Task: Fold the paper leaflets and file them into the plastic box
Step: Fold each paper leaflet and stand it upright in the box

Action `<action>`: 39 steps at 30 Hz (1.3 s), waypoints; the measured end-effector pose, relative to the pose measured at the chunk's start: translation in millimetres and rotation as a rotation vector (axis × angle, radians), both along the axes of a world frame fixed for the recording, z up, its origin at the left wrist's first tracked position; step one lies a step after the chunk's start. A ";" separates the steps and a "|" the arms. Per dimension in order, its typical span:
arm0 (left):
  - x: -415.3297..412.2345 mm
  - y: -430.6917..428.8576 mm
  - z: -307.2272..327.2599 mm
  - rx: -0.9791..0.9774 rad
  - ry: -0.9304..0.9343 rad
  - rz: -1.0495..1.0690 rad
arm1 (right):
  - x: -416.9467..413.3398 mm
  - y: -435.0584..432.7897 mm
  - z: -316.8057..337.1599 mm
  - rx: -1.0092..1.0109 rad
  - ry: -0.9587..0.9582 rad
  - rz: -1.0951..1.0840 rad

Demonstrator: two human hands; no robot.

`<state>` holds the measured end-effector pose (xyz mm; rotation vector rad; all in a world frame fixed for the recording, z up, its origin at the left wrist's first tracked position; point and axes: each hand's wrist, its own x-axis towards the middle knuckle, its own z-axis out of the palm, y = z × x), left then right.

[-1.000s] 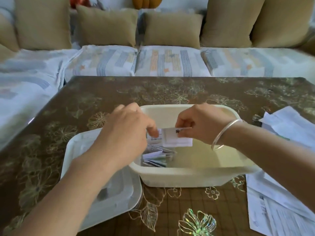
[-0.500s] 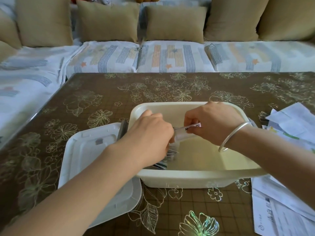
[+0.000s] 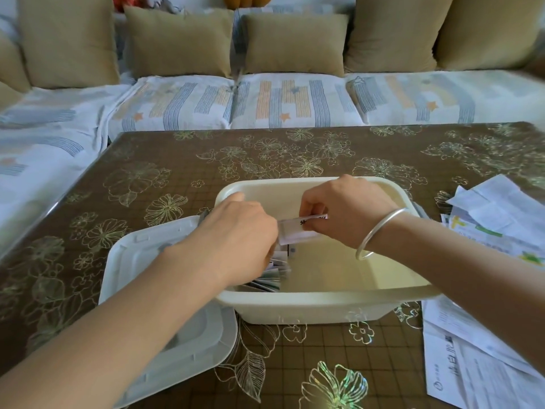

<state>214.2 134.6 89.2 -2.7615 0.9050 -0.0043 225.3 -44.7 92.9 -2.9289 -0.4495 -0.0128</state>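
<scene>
A: Where is the folded leaflet (image 3: 298, 230) held, and why there?
B: It is pinched on edge between the curled fingers and thumb of the right hand (image 3: 345, 214), at centre frame over the plastic box (image 3: 324, 299); it is judged to be stood upright so that it can be slotted beside the filed leaflets (image 3: 274, 274) packed at the box's left end.
A: And the left hand (image 3: 239, 240)?
B: Its fingers are dipped into the box at that stack and hidden behind the hand itself; whether anything is gripped cannot be told; the row is probably being steadied.
A: What room is left?
B: The box's right half is seen bare, so space is ample; the near rim is crossed closely by both wrists; the lid (image 3: 141, 261) is laid at lower left against the box; unfolded leaflets (image 3: 486, 214) are heaped at the right edge
</scene>
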 end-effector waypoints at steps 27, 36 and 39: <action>0.7 4.1 4.5 -0.060 0.019 0.065 | 11.0 45.0 -27.6 -0.064 0.100 0.031; -11.0 34.6 16.6 -0.653 -0.090 0.067 | 8.2 53.8 -24.3 0.090 0.224 0.157; -18.5 35.7 12.3 -0.719 -0.081 0.069 | 7.6 51.3 -20.0 0.135 0.240 0.141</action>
